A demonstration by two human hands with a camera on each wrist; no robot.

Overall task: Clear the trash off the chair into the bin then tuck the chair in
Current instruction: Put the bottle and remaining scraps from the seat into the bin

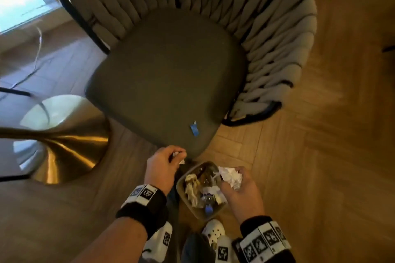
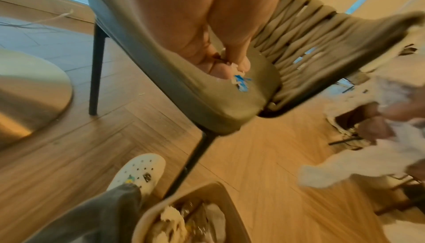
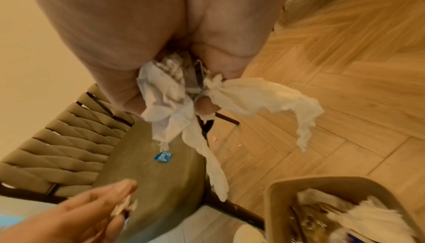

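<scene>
The chair [image 1: 166,74] has a grey-green seat and a woven rope back. A small blue wrapper [image 1: 194,129] [image 3: 162,156] lies near the seat's front edge. My left hand [image 1: 168,161] hovers by that edge and pinches small white paper scraps [image 1: 178,156] [image 2: 232,65]. My right hand [image 1: 239,186] grips a crumpled white tissue wad [image 1: 230,176] [image 3: 174,98] over the tan bin [image 1: 181,186] [image 3: 271,201]. The bin stands on the floor at the chair's front corner and holds tissues, wrappers and a bottle.
A round gold table base [image 1: 70,147] stands on the floor left of the chair. Herringbone wood floor [image 1: 320,134] spreads to the right, with small crumbs [image 3: 215,138] by the chair leg. My white clogs [image 1: 215,231] are beside the bin. A thin cable [image 1: 36,55] trails at far left.
</scene>
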